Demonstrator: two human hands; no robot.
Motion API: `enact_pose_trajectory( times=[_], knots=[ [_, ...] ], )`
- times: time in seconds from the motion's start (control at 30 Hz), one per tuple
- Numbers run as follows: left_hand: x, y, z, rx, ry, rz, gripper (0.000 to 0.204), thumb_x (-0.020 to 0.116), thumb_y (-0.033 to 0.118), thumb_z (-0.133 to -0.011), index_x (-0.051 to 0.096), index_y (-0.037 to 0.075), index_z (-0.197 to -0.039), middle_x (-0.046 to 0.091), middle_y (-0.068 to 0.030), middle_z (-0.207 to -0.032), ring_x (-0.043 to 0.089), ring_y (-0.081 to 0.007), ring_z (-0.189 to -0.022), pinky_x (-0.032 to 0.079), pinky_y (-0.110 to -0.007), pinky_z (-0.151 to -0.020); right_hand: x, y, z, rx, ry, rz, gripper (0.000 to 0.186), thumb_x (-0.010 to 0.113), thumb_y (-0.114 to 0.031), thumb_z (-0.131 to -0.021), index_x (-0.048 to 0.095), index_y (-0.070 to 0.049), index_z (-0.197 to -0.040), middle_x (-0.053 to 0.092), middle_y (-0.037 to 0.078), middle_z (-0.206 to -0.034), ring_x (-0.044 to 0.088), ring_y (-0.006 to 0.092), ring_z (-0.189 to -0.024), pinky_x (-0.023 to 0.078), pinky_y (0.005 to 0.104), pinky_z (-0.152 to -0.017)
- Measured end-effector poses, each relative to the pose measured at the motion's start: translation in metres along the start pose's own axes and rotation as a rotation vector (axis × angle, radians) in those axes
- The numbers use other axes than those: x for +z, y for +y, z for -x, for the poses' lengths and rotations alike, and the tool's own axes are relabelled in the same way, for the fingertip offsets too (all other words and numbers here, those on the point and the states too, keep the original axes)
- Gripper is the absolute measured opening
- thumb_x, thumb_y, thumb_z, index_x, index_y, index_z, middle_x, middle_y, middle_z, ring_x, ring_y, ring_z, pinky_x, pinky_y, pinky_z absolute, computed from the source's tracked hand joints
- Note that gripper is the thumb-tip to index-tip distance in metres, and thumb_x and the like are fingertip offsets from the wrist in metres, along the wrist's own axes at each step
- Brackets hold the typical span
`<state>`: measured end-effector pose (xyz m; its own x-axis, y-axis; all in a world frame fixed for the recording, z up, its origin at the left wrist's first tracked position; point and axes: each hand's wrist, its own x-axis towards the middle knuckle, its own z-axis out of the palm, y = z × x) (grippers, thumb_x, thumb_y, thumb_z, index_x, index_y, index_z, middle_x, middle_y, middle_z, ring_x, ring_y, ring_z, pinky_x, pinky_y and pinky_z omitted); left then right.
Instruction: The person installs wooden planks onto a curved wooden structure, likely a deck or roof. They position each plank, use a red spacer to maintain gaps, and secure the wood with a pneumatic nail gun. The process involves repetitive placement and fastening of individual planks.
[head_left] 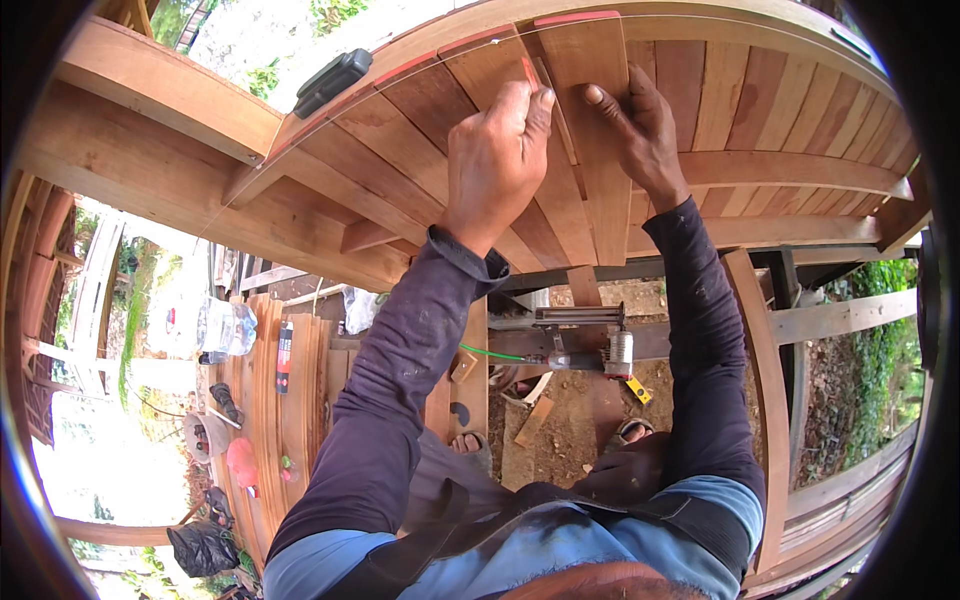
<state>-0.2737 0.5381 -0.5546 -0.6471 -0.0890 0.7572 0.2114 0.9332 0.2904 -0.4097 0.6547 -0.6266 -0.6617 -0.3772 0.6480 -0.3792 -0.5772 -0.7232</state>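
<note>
My left hand (497, 160) is closed in a fist above the row of brown wooden boards (420, 105). A thin red piece (529, 70) shows just past its fingers; whether the fist holds it is unclear. Beside the fist, a narrow wooden strip (556, 112) lies along the gap at the left edge of a loose-looking board (587, 150) with a red end. My right hand (648, 135) grips that board at its right edge, thumb on its face and fingers partly hidden. A thin white string (494, 42) runs across the red board ends.
A black case (333, 82) rests on the far beam. Below the boards sits a nail gun (618, 350) on a green hose (490, 354), near a yellow level (638, 390). Stacked planks (262, 440), a clear plastic jug (228, 327) and a bucket (205, 437) are at left.
</note>
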Motion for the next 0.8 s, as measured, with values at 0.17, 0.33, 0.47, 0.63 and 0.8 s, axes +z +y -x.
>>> enact_pose_trajectory(
  times=[0.17, 0.33, 0.47, 0.63, 0.8],
  knots=[
    [0.005, -0.008, -0.013, 0.093, 0.053, -0.110, 0.022, 0.062, 0.020, -0.101, 0.060, 0.004, -0.086, 0.060, -0.0143, -0.059, 0.063, -0.0333, -0.053, 0.046, -0.042, -0.049, 0.006, 0.002, -0.005, -0.014, -0.033, -0.001, 0.036, 0.070, -0.023, -0.100, 0.060, 0.001, -0.126, 0.070, 0.004, -0.110, 0.062, 0.0091, -0.097, 0.052, 0.0265, -0.085],
    [0.008, -0.008, -0.019, 0.115, 0.132, -0.111, 0.018, 0.066, 0.017, -0.098, 0.065, 0.002, -0.089, 0.059, -0.0161, -0.062, 0.062, -0.0316, -0.053, 0.046, -0.037, -0.050, 0.008, 0.009, -0.009, -0.021, -0.040, -0.052, 0.038, 0.071, -0.021, -0.099, 0.059, 0.001, -0.128, 0.070, 0.005, -0.112, 0.063, 0.0097, -0.101, 0.053, 0.0266, -0.088],
    [0.009, -0.009, -0.020, 0.114, 0.150, -0.107, 0.016, 0.068, 0.015, -0.096, 0.065, 0.003, -0.087, 0.057, -0.0153, -0.060, 0.059, -0.0302, -0.049, 0.044, -0.036, -0.049, 0.009, 0.008, -0.014, -0.106, -0.036, -0.047, 0.036, 0.071, -0.016, -0.098, 0.058, 0.000, -0.129, 0.070, 0.005, -0.112, 0.064, 0.0094, -0.102, 0.053, 0.0256, -0.089],
    [0.009, -0.006, -0.022, 0.071, 0.150, -0.105, 0.016, 0.070, 0.014, -0.094, 0.064, 0.003, -0.084, 0.055, -0.0137, -0.057, 0.055, -0.0239, -0.045, 0.042, -0.034, -0.047, 0.008, 0.009, -0.016, -0.059, -0.040, -0.113, 0.036, 0.072, -0.015, -0.097, 0.059, -0.001, -0.128, 0.070, 0.004, -0.112, 0.064, 0.0105, -0.100, 0.054, 0.0268, -0.087],
    [0.011, -0.010, -0.024, 0.082, 0.185, -0.082, 0.022, 0.073, 0.017, -0.092, 0.064, 0.002, -0.080, 0.056, -0.0143, -0.057, 0.055, -0.0230, -0.045, 0.042, -0.034, -0.047, 0.005, 0.006, -0.016, -0.056, -0.049, -0.018, 0.037, 0.074, -0.015, -0.095, 0.060, 0.000, -0.126, 0.070, 0.005, -0.112, 0.064, 0.0114, -0.100, 0.054, 0.0281, -0.086]
  ],
)
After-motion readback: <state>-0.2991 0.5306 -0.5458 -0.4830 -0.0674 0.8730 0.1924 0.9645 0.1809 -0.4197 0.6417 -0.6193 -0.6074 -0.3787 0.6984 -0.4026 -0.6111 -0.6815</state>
